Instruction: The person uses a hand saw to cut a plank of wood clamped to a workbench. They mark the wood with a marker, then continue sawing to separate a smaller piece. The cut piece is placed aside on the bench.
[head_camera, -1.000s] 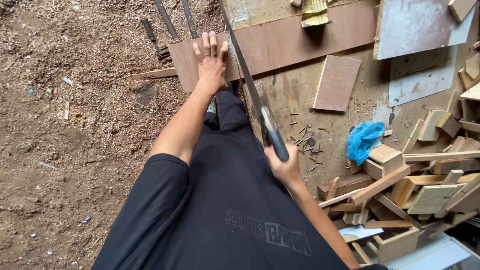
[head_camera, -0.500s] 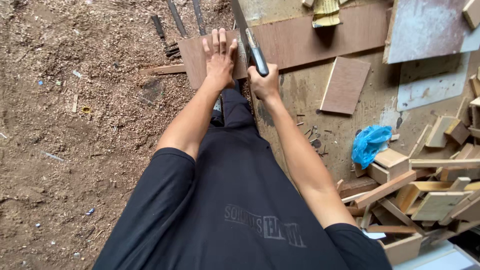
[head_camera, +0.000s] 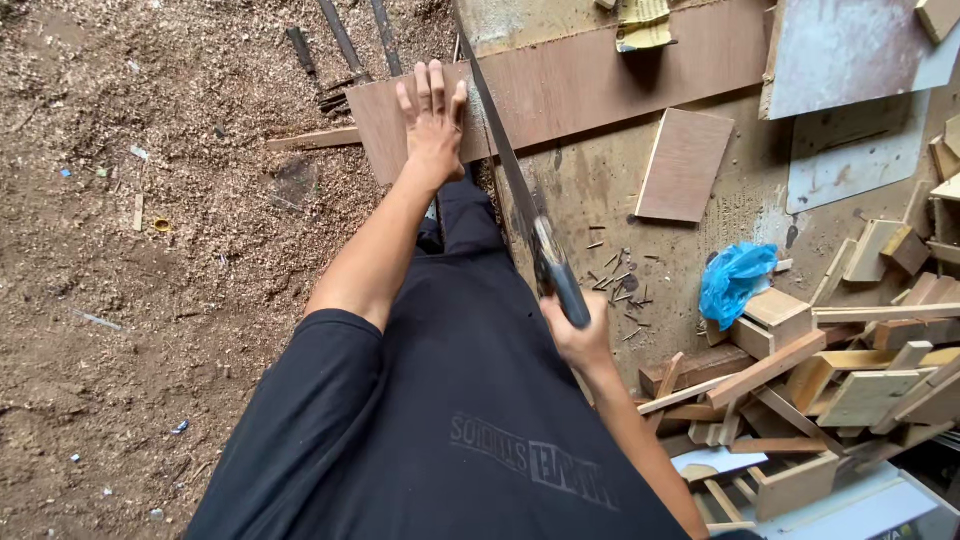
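Left hand (head_camera: 432, 125) flat, fingers spread, on long brown plywood board (head_camera: 590, 90); right hand (head_camera: 578, 335) fingers wrapped around dark-handled handsaw (head_camera: 515, 195) in cut.

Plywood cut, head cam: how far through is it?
Done: the saw blade sits in a kerf at the near edge of the brown plywood board. In hand: the left hand presses flat on the board's end, and the right hand grips the saw handle, drawn close to the body. Left: the board looks uncut beyond the blade; cut depth is hidden.
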